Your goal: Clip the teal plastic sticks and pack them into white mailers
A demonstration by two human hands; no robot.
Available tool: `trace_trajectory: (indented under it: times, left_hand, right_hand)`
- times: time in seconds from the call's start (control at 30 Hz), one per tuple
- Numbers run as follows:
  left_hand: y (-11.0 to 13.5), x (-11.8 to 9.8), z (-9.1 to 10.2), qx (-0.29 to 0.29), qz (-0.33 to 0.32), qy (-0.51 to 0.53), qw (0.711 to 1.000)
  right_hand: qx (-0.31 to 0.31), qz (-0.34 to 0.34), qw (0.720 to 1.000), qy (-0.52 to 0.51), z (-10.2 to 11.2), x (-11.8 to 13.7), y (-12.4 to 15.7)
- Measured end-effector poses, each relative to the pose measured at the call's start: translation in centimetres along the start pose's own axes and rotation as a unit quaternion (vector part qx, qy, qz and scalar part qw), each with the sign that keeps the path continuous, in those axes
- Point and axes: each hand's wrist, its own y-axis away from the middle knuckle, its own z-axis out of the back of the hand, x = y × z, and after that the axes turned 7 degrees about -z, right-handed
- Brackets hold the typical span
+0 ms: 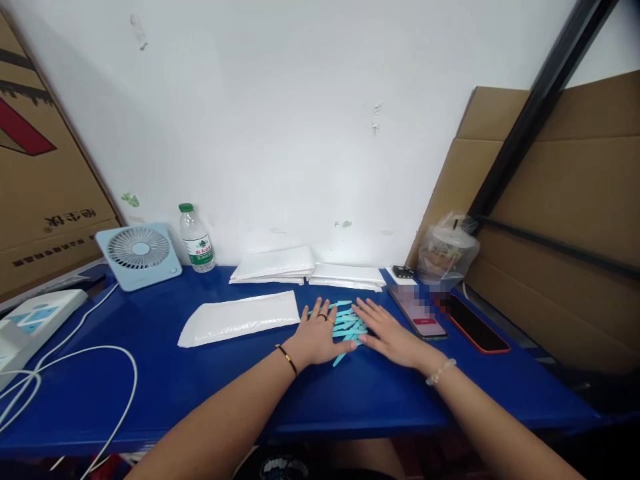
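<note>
Several thin turquoise strips (345, 327) lie in a loose, crossed heap on the blue table (210, 387); their exact kind is too small to tell. My left hand (319, 333) rests flat over the heap's left side, fingers spread and pointing away from me. On the other side my right hand (387, 332) lies flat with fingers stretched out, touching the heap's right edge. Both thumbs reach toward each other at the near side of the strips. Parts of the heap are hidden under the hands. A white padded envelope (240, 319) lies just left of my left hand.
Stacks of white envelopes (273, 263) sit against the wall. A water bottle (197, 240) and light-blue fan (140, 255) stand at the back left, near a power strip (40, 320) with cables. Right: two phones (420, 313) (477, 323) and a bagged cup (447, 250).
</note>
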Motion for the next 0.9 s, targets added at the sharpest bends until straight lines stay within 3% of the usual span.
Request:
trace_trajectory:
  times: [0.13, 0.27, 0.37, 0.47, 0.53, 0.7, 0.9]
  left_hand:
    - [-0.1, -0.8, -1.0, 0.013, -0.017, -0.018, 1.0]
    - [-0.1, -0.5, -0.7, 0.015, -0.017, -0.015, 1.0]
    - [-0.2, 0.0, 0.2, -0.029, -0.014, 0.0, 0.999]
    - [-1.0, 1.1, 1.4, -0.128, 0.017, -0.001, 0.992]
    - [-1.9, 2.2, 2.2, -0.153, 0.055, -0.016, 0.987]
    - [-3.4, 4.5, 3.1, -0.09, 0.085, 0.015, 0.992]
    - [-3.5, 5.5, 3.3, -0.057, 0.094, 0.062, 0.992]
  right_hand:
    - [-0.004, -0.035, 0.998, 0.052, -3.3, 1.8, 1.9]
    - [-0.039, -0.087, 0.994, 0.056, -5.5, 4.2, 2.2]
    - [-0.035, -0.077, 0.996, 0.028, -4.1, 3.9, 0.5]
    - [-0.074, -0.076, 0.994, -0.003, -1.0, 1.4, -3.1]
    - [-0.1, -0.091, 0.99, -0.027, 0.5, -0.5, -5.9]
    - [-0.038, -0.062, 0.994, -0.083, -0.2, -2.8, -10.1]
    - [0.042, -0.063, 0.968, -0.24, 0.0, -3.9, -9.0]
